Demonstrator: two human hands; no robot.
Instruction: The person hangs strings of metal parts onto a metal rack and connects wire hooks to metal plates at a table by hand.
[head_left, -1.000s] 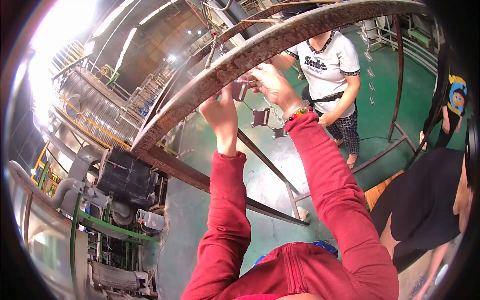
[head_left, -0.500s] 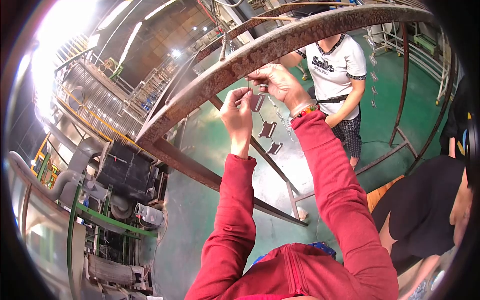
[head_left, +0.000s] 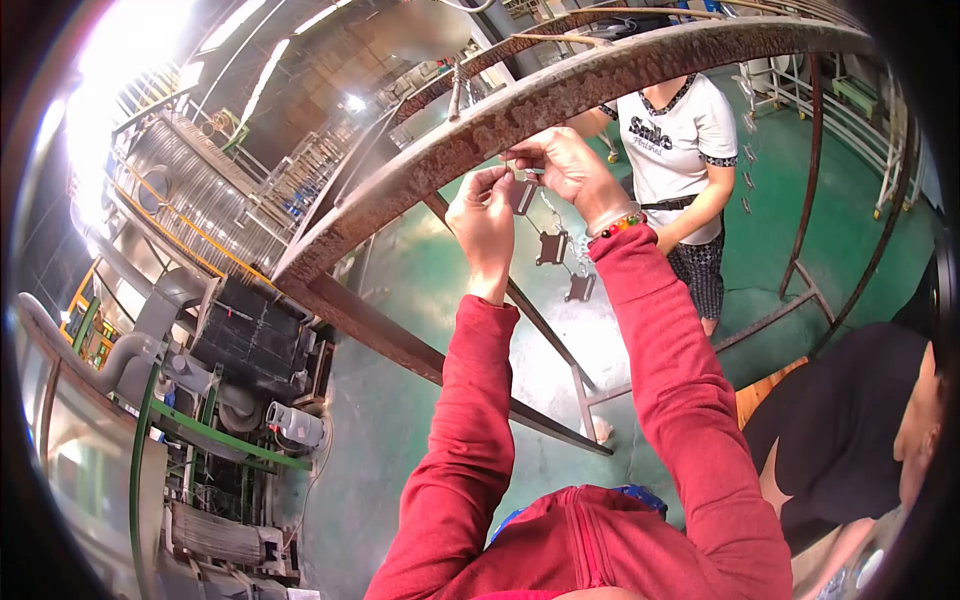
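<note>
Pinching top plate (head_left: 523, 199) in left hand (head_left: 484, 228); cannot tell contents of right hand (head_left: 574, 172). Could drop lower plates (head_left: 551, 248), hanging towards 5 o'clock, by loosening grip.

The beam (head_left: 585, 90) is showing mottled rust-brown. Below it, the plates (head_left: 553, 248) are looking dark brown, the sleeves (head_left: 665, 340) plain red, and the bracelet (head_left: 620, 224) is mixing red, orange and green. Beyond it, a white shirt (head_left: 685, 165) is bearing black lettering (head_left: 652, 131), and the trousers (head_left: 698, 277) are showing black-and-white patterning.
</note>
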